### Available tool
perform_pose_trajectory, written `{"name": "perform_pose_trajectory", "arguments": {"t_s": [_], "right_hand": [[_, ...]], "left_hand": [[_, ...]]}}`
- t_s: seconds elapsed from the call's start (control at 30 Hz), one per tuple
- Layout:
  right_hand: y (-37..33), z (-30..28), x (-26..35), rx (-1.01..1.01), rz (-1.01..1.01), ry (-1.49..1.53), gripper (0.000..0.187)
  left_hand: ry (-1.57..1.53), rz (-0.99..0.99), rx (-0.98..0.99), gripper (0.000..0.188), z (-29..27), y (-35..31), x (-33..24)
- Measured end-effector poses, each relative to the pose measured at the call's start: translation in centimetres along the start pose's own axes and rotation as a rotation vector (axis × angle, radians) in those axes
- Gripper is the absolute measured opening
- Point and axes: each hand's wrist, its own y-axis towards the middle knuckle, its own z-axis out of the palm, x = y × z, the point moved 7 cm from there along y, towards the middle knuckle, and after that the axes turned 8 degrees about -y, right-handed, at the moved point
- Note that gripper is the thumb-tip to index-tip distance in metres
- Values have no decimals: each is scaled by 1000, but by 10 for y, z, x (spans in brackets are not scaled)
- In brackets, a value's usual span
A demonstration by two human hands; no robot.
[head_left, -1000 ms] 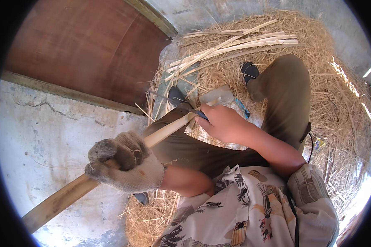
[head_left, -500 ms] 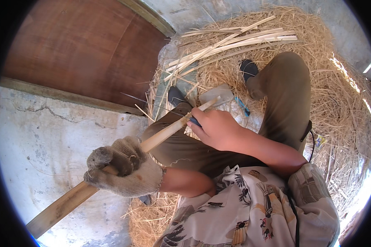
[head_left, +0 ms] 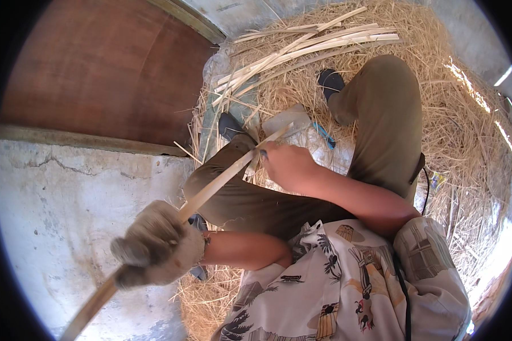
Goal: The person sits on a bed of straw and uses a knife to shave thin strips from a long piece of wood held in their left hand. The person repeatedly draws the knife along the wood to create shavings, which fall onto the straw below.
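Observation:
A long pale wooden strip (head_left: 215, 186), like split bamboo, slants from the lower left up to between my feet. My left hand (head_left: 160, 243), in a soiled knit glove, is wrapped round its lower part and slightly blurred. At the upper part, my bare right hand (head_left: 293, 166) is closed on a dark-handled knife (head_left: 263, 154) against the strip's side. Most of the handle is hidden in my fingers, and the blade hardly shows. The strip's upper end lies over a grey flat block (head_left: 287, 119).
Several split strips (head_left: 307, 51) lie on straw (head_left: 426, 34) beyond my feet. A blue tool-like object (head_left: 324, 136) sits beside the block. A cracked wall (head_left: 85, 199) and a brown wooden panel (head_left: 108, 74) border the left. My bent legs (head_left: 387, 113) frame the work.
My left hand has shifted down and left, and the strip has turned to show a narrower side. The thin blade that pointed left from my right hand is now barely visible. The view has shifted slightly.

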Motion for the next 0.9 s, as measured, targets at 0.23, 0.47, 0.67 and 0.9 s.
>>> {"name": "perform_pose_trajectory", "arguments": {"t_s": [0.23, 0.47, 0.67, 0.9], "right_hand": [[-16, -20, 33, -88, -3, 181, 27], [-14, -20, 30, 81, 7, 317, 30], [-17, 3, 27, 146, -12, 282, 30], [-17, -25, 37, 41, -46, 362, 31]], "left_hand": [[-273, -120, 392, 48, 12, -3, -3], [-275, -64, 274, 48, -19, -6, -13], [-239, -64, 216, 56, -30, -5, -20], [-138, -81, 177, 51, -22, -5, -12]]}}
